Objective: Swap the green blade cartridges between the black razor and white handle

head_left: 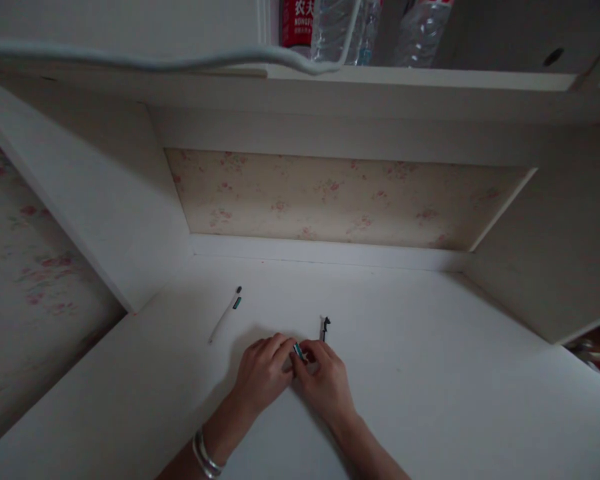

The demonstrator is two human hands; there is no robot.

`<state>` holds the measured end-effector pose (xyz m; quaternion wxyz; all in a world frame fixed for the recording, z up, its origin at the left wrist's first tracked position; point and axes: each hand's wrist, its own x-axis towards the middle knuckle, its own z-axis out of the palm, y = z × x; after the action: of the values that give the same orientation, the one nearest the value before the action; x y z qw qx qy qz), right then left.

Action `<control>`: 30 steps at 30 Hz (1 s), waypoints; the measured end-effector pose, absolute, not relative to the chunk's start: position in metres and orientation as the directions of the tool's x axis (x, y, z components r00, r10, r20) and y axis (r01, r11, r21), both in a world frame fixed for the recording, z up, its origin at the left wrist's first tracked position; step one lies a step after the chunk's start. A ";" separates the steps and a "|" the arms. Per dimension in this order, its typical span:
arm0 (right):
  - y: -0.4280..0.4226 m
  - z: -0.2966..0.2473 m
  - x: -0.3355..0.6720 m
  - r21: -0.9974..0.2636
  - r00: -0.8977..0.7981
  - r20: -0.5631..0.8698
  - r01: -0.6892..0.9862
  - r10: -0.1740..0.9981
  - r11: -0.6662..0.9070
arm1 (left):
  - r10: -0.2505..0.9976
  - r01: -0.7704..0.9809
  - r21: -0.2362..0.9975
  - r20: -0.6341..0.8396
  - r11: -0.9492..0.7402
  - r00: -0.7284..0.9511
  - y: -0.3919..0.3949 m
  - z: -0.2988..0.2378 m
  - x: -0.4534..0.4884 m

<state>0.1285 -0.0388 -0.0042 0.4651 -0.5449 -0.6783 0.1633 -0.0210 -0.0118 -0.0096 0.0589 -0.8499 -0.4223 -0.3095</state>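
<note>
Both my hands meet on the white desk point(430, 373), fingers pinched together around a small teal pen part point(299, 350). My left hand point(263, 371) wears a silver bracelet at the wrist. My right hand point(325, 381) touches it from the right. Just beyond my right fingers lies a small black pen piece point(325, 327). A white pen point(225, 315) with a teal clip and dark tip lies apart, to the upper left of my hands.
The desk sits in a white alcove with floral wallpaper point(330, 197) at the back and side panels left and right. A shelf overhead carries plastic water bottles point(340, 27). A pale cable point(130, 60) hangs across the top.
</note>
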 end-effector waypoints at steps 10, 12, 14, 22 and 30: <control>-0.039 -0.002 0.129 -0.661 0.016 0.430 0.687 0.903 0.302 | 0.680 0.752 0.132 0.548 -0.646 0.487 -0.014 -0.011 -0.016; -0.039 -0.003 0.129 -0.663 0.008 0.437 0.678 0.900 0.316 | 0.696 0.752 0.168 0.544 -0.637 0.468 -0.014 -0.011 -0.015; -0.038 -0.003 0.130 -0.677 0.008 0.451 0.654 0.892 0.336 | 0.709 0.748 0.206 0.545 -0.631 0.448 -0.014 -0.011 -0.014; -0.031 0.003 0.163 -0.774 0.059 0.463 0.512 0.884 0.372 | 0.745 0.740 0.329 0.577 -0.586 0.334 -0.015 -0.009 -0.015; -0.013 -0.011 0.270 -0.697 0.032 0.288 0.692 0.957 0.187 | 0.722 0.732 0.295 0.585 -0.614 0.370 -0.017 -0.004 -0.013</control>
<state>0.2696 -0.0127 -0.0108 0.3751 -0.6125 -0.6730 0.1767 -0.0129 -0.0172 -0.0040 0.0073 -0.8276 -0.4392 -0.3494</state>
